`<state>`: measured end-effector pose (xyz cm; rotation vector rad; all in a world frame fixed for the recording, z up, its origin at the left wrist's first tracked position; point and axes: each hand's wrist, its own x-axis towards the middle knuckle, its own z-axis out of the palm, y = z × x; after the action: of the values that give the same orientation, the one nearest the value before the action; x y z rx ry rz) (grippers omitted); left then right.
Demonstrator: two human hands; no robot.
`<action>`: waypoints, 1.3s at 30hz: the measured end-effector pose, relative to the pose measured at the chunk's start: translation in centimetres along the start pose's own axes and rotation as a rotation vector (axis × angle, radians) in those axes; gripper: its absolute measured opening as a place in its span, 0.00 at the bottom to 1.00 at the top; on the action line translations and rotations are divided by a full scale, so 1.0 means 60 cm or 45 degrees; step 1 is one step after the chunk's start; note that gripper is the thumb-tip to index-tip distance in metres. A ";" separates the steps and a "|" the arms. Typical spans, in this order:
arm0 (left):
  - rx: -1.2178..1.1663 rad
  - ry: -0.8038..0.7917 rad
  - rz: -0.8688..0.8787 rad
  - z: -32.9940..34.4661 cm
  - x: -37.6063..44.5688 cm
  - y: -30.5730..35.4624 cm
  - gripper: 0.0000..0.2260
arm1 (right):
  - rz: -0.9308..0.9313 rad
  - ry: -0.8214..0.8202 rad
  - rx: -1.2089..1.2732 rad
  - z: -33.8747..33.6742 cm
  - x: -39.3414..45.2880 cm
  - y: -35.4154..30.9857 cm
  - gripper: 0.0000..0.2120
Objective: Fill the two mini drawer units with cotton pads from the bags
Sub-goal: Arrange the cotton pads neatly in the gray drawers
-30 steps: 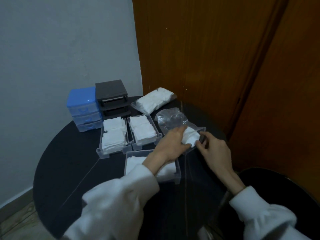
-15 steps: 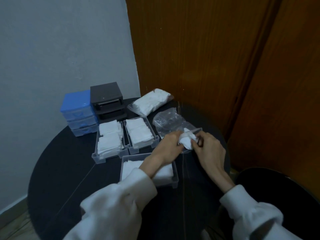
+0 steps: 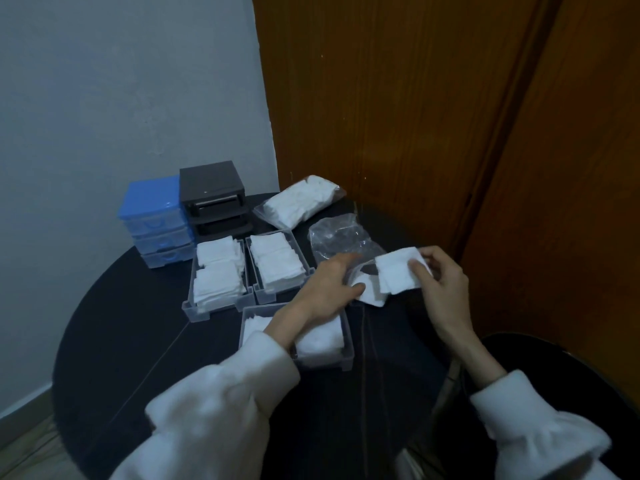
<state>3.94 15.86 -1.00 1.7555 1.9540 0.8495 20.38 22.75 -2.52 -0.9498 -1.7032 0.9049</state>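
My right hand [image 3: 441, 282] pinches a small stack of white cotton pads [image 3: 398, 273], lifted above a clear drawer whose edges are mostly hidden. My left hand [image 3: 329, 289] holds more cotton pads [image 3: 369, 292] lower down beside that drawer. Three clear drawers full of pads lie on the table: one at back left [image 3: 218, 275], one at back middle [image 3: 277, 263], one nearest me [image 3: 318, 342] under my left wrist. A blue drawer unit [image 3: 154, 220] and a black drawer unit [image 3: 214, 197] stand at the back. A full bag of pads [image 3: 299, 200] and an emptied clear bag [image 3: 341, 239] lie behind my hands.
Everything sits on a round black table [image 3: 138, 341] pushed against a grey wall [image 3: 121, 98] and a brown wooden door [image 3: 415, 116]. A dark round seat [image 3: 554, 368] shows at the lower right.
My right hand has lifted a stack of pads up and to the right, away from my left hand. My left hand has stayed low with the remaining pads.
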 end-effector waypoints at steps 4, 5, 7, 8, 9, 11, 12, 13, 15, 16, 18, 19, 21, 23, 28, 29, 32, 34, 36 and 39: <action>-0.043 0.114 0.028 -0.035 -0.034 -0.009 0.19 | -0.113 -0.174 0.085 0.002 -0.004 -0.024 0.06; -0.067 0.138 0.027 -0.047 -0.048 -0.015 0.17 | -0.131 -0.230 0.105 0.008 -0.005 -0.030 0.06; -0.167 0.177 -0.002 -0.070 -0.078 -0.031 0.13 | -0.148 -0.326 0.180 0.024 -0.007 -0.044 0.06; -0.193 0.218 -0.012 -0.080 -0.093 -0.042 0.11 | -0.154 -0.372 0.227 0.035 -0.009 -0.051 0.06; -0.197 0.271 -0.024 -0.087 -0.108 -0.054 0.10 | -0.158 -0.427 0.277 0.045 -0.012 -0.058 0.07; -0.240 0.378 -0.055 -0.092 -0.135 -0.078 0.10 | -0.172 -0.575 0.332 0.068 -0.016 -0.071 0.06; -0.286 0.423 -0.076 -0.090 -0.146 -0.090 0.11 | -0.182 -0.662 0.341 0.080 -0.018 -0.076 0.05; -0.339 0.463 -0.100 -0.086 -0.156 -0.100 0.12 | -0.192 -0.749 0.345 0.092 -0.021 -0.080 0.05; -0.436 0.528 -0.145 -0.076 -0.169 -0.113 0.14 | -0.216 -0.887 0.314 0.115 -0.026 -0.088 0.04; -0.483 0.552 -0.150 -0.072 -0.173 -0.117 0.15 | -0.222 -0.942 0.286 0.125 -0.028 -0.092 0.04; -0.582 0.574 -0.167 -0.066 -0.178 -0.115 0.17 | -0.224 -1.042 0.248 0.144 -0.032 -0.098 0.03; -0.650 0.578 -0.191 -0.064 -0.178 -0.114 0.18 | -0.236 -1.078 0.223 0.152 -0.035 -0.100 0.03; -0.847 0.579 -0.250 -0.062 -0.178 -0.111 0.17 | -0.260 -1.123 0.150 0.164 -0.041 -0.102 0.03; -1.000 0.572 -0.297 -0.061 -0.177 -0.111 0.16 | -0.298 -1.140 0.060 0.173 -0.046 -0.104 0.03; -1.090 0.561 -0.281 -0.062 -0.179 -0.121 0.16 | -0.545 -1.022 -0.237 0.185 -0.049 -0.104 0.06; -1.098 0.560 -0.273 -0.062 -0.178 -0.124 0.16 | -0.575 -0.990 -0.285 0.185 -0.050 -0.103 0.07; -1.113 0.541 -0.261 -0.059 -0.176 -0.130 0.17 | -0.726 -0.918 -0.437 0.174 -0.063 -0.115 0.15; -1.141 0.538 -0.285 -0.058 -0.176 -0.133 0.16 | -0.825 -1.008 -0.469 0.164 -0.079 -0.127 0.16; -1.157 0.517 -0.300 -0.059 -0.176 -0.134 0.16 | -0.899 -1.157 -0.528 0.154 -0.098 -0.131 0.19; -1.154 0.497 -0.314 -0.060 -0.176 -0.132 0.17 | -0.988 -1.268 -0.692 0.146 -0.112 -0.117 0.26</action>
<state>-2.77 4.55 -4.76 0.8440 1.5213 1.7159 12.38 12.48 -1.21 -0.0001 -2.9548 0.3577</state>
